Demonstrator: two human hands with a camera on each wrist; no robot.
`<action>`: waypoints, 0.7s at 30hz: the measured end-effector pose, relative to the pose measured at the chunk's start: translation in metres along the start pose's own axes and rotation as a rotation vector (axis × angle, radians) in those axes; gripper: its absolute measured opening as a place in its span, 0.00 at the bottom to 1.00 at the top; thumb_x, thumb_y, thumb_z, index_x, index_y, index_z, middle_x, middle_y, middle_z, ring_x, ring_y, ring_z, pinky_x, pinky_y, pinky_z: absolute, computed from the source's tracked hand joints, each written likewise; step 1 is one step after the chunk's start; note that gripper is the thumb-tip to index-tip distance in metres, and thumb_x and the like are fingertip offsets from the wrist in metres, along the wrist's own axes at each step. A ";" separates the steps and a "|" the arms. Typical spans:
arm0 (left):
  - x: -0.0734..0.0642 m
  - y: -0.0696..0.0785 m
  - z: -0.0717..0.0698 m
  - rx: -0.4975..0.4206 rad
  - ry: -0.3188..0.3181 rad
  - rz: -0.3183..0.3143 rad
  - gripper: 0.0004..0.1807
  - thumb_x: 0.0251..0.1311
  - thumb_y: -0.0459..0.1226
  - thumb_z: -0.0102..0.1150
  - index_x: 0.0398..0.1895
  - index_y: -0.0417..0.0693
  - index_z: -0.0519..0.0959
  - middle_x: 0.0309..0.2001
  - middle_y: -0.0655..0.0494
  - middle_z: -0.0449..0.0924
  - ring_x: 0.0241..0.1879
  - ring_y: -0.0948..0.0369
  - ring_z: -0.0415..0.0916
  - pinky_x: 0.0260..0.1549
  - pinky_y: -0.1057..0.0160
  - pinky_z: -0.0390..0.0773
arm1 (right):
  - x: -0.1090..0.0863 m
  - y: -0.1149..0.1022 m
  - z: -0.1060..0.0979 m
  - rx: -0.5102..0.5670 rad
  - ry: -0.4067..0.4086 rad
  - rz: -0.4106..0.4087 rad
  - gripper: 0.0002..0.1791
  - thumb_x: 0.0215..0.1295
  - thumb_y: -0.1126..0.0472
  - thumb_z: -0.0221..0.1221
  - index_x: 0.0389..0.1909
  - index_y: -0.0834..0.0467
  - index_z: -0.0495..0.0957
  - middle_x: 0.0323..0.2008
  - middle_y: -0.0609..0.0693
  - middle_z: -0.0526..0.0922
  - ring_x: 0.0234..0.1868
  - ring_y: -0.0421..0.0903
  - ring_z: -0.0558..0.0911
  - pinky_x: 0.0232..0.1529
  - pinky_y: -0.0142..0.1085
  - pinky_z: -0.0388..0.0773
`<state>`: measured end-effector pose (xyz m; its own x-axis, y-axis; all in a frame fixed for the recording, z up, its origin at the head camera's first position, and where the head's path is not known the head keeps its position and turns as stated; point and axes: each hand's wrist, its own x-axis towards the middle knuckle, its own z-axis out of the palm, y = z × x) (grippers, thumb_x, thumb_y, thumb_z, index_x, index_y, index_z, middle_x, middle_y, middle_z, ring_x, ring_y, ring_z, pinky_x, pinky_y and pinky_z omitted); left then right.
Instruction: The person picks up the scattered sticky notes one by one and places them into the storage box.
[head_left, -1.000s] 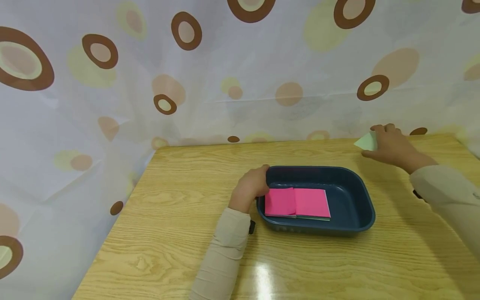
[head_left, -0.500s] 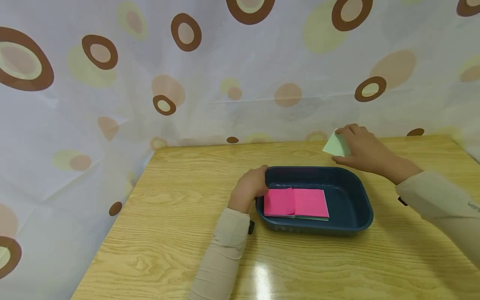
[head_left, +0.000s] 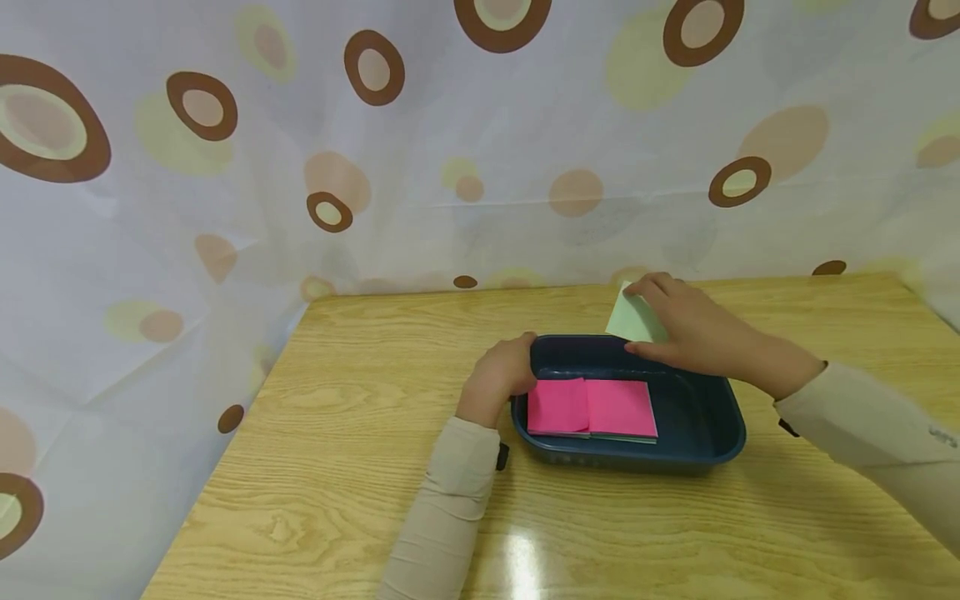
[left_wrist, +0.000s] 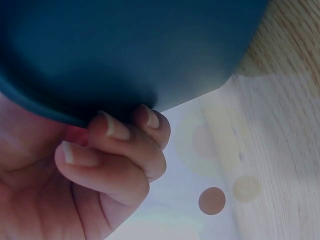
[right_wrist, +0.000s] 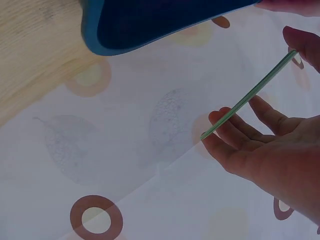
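Observation:
My left hand [head_left: 501,377] grips the left end of a dark blue plastic tub [head_left: 693,408], its fingers curled against the outer wall in the left wrist view. My right hand [head_left: 693,325] holds a thin pad of pale green paper [head_left: 632,319] above the tub's back rim. In the right wrist view the pad [right_wrist: 250,95] shows edge-on, pinched between thumb and fingertips. Inside the tub, two stacks of square pink paper, a left stack [head_left: 557,407] and a right stack [head_left: 621,408], lie side by side on the floor.
The tub stands on a wood-grain table [head_left: 337,467]. A white curtain [head_left: 420,233] with brown and yellow circles hangs behind the table and along its left side. The tub's right part, beside the pink stacks, shows bare floor.
My right hand has carried the green paper pad leftward from the table's back right, then down to the tub's back rim. The left hand has kept its grip on the tub.

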<state>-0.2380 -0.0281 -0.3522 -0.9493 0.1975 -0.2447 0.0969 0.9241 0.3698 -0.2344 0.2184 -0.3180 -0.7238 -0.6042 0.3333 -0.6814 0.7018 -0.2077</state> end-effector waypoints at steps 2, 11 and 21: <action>0.000 0.000 0.000 0.005 -0.003 -0.003 0.37 0.60 0.31 0.59 0.73 0.52 0.60 0.59 0.48 0.75 0.43 0.57 0.74 0.31 0.64 0.74 | 0.000 -0.004 0.002 0.009 0.003 -0.023 0.34 0.53 0.57 0.71 0.56 0.68 0.67 0.50 0.63 0.72 0.40 0.55 0.75 0.34 0.45 0.76; 0.002 -0.001 0.002 0.009 0.008 -0.006 0.37 0.59 0.31 0.60 0.73 0.53 0.61 0.59 0.48 0.75 0.46 0.56 0.75 0.33 0.64 0.76 | 0.001 -0.021 0.006 0.073 -0.065 -0.038 0.35 0.52 0.56 0.72 0.57 0.65 0.67 0.52 0.60 0.72 0.46 0.54 0.74 0.39 0.45 0.77; -0.001 0.001 0.001 0.024 0.011 0.004 0.37 0.59 0.32 0.60 0.73 0.52 0.61 0.60 0.48 0.74 0.49 0.56 0.75 0.38 0.62 0.77 | -0.001 -0.028 0.018 0.127 -0.128 -0.067 0.36 0.48 0.59 0.73 0.56 0.64 0.68 0.52 0.58 0.72 0.41 0.50 0.75 0.34 0.39 0.76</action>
<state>-0.2372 -0.0275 -0.3524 -0.9520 0.1981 -0.2333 0.1082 0.9309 0.3490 -0.2163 0.1930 -0.3289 -0.6785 -0.6968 0.2328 -0.7312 0.6096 -0.3063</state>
